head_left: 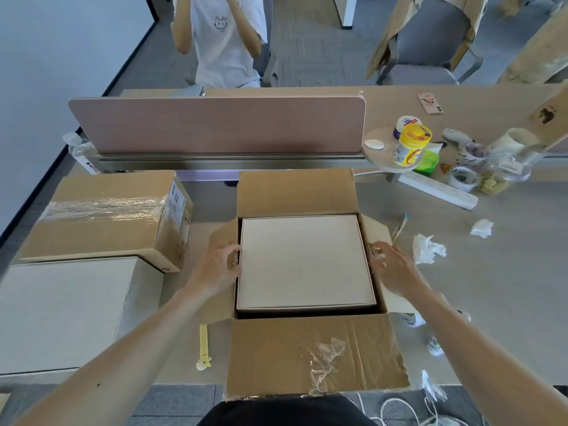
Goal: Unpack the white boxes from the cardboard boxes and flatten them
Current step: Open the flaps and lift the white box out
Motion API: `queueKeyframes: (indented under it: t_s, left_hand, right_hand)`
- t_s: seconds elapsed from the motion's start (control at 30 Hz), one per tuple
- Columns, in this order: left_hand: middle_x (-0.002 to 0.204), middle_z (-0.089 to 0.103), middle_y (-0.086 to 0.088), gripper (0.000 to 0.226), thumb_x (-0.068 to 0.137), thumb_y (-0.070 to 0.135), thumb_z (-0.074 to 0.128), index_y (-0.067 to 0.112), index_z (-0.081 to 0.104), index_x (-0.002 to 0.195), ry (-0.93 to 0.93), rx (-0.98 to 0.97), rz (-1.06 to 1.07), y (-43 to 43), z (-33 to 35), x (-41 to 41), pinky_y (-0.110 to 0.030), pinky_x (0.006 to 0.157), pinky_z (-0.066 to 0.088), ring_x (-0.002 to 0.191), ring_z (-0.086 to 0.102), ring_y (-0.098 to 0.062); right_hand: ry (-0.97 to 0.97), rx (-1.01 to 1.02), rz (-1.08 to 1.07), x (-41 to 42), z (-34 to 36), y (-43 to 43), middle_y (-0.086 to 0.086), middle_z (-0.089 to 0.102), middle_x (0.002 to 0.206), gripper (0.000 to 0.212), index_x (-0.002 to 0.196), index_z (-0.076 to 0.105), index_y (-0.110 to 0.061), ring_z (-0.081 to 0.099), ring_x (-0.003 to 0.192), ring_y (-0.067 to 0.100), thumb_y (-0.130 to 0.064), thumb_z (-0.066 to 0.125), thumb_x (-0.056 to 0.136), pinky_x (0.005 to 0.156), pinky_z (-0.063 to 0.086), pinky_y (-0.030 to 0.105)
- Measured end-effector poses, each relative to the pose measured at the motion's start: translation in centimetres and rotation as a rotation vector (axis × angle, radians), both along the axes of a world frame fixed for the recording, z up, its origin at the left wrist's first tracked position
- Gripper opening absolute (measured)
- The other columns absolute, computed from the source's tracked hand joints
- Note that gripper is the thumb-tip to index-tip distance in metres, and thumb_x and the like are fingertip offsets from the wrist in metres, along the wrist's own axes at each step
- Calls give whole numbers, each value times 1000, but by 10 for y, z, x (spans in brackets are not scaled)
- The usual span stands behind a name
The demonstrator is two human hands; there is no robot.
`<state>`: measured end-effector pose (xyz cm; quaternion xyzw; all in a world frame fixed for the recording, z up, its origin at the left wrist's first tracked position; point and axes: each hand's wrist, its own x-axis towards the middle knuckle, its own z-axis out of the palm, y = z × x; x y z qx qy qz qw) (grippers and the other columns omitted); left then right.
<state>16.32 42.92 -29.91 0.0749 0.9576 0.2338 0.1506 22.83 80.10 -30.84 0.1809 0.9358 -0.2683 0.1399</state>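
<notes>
An open cardboard box (313, 355) stands at the table's front with all flaps spread. Inside it lies a white box (304, 262), flat side up. My left hand (219, 265) is at the white box's left edge, fingers curled at the gap beside the left flap. My right hand (392, 265) is at the right edge, fingers curled over the right flap. A second white box (61, 312) lies at the front left. Behind it sits a taped, closed cardboard box (104, 219).
A pink desk divider (215, 124) runs across the back. At right are jars (410, 146), a power strip (439, 189), crumpled tissues (427, 249) and a phone (430, 103). A yellow strip (203, 348) lies front left. A person (221, 41) sits opposite.
</notes>
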Motion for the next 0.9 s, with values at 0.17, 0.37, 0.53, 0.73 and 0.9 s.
queueKeyframes:
  t_s: [0.17, 0.37, 0.53, 0.73, 0.9]
  left_hand:
    - [133, 59, -4, 42, 90, 18, 65, 11, 59, 130, 69, 70, 103, 16, 2, 10, -27, 96, 37, 121, 53, -21]
    - [147, 45, -5, 62, 88, 31, 67, 13, 45, 142, -130, 105, 167, 42, -1, 21, -34, 107, 35, 134, 43, -23]
    - [151, 39, -6, 74, 86, 39, 68, 12, 36, 146, -171, 35, 232, 50, 2, 20, -35, 106, 34, 138, 38, -26]
    - [151, 36, -9, 85, 86, 43, 69, 10, 25, 151, -304, 35, 240, 64, 9, 9, -29, 90, 32, 136, 39, -27]
    - [144, 41, -10, 94, 78, 51, 74, 18, 23, 149, -361, 49, 266, 69, 7, -2, -31, 87, 37, 127, 45, -28]
  right_hand:
    - [153, 1, 12, 6, 6, -29, 4, 49, 134, 42, 132, 54, -18, 46, 121, 29, -10, 53, 91, 95, 37, 36]
    - [114, -59, 54, 17, 4, -60, 7, 48, 138, 44, 137, 48, -17, 45, 127, 27, -19, 56, 94, 100, 36, 34]
    - [45, -30, -43, 15, 7, -58, 9, 42, 143, 52, 143, 40, -17, 41, 129, 28, -25, 55, 94, 99, 38, 37]
    - [-33, -28, -6, 3, 11, -58, 13, 48, 137, 60, 145, 34, -17, 49, 122, 32, -30, 59, 92, 95, 41, 39]
    - [-79, -75, -7, -11, 8, -50, 14, 53, 132, 68, 146, 31, -22, 50, 121, 34, -39, 63, 89, 95, 41, 40]
